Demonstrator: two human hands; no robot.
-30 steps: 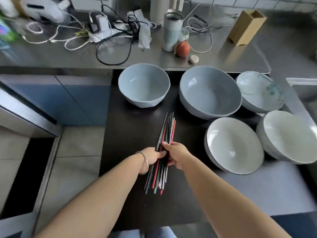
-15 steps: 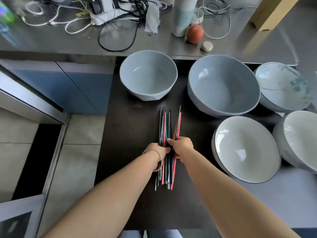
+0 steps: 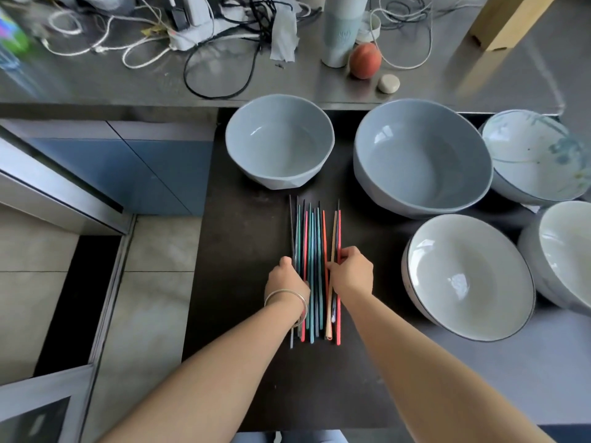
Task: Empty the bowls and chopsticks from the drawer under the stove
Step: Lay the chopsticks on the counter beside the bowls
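Observation:
A bundle of coloured chopsticks [image 3: 315, 238] lies fanned out flat on the black stove top [image 3: 243, 282], tips pointing away from me. My left hand [image 3: 286, 279], with a silver bangle on the wrist, grips the bundle's left side. My right hand [image 3: 351, 273] pinches its right side, at the beige and red sticks. Several empty bowls stand around: a small grey-blue bowl [image 3: 279, 145] beyond the chopsticks, a large grey-blue bowl [image 3: 422, 158] to its right, a patterned white bowl [image 3: 537, 158], a dark-rimmed white bowl [image 3: 467, 276], and another white bowl [image 3: 566, 254] cut off by the right edge.
The steel counter behind holds tangled cables [image 3: 217, 33], a tumbler [image 3: 342, 27], a peach [image 3: 364, 60], a pebble [image 3: 388, 83] and a wooden box [image 3: 508, 20]. Blue cabinet fronts [image 3: 128, 174] and tiled floor [image 3: 153, 314] lie to the left.
The chopsticks went from a tight, tilted bundle held above the stove top to a flat, straightened fan lying on it. My hands have moved apart to its two sides.

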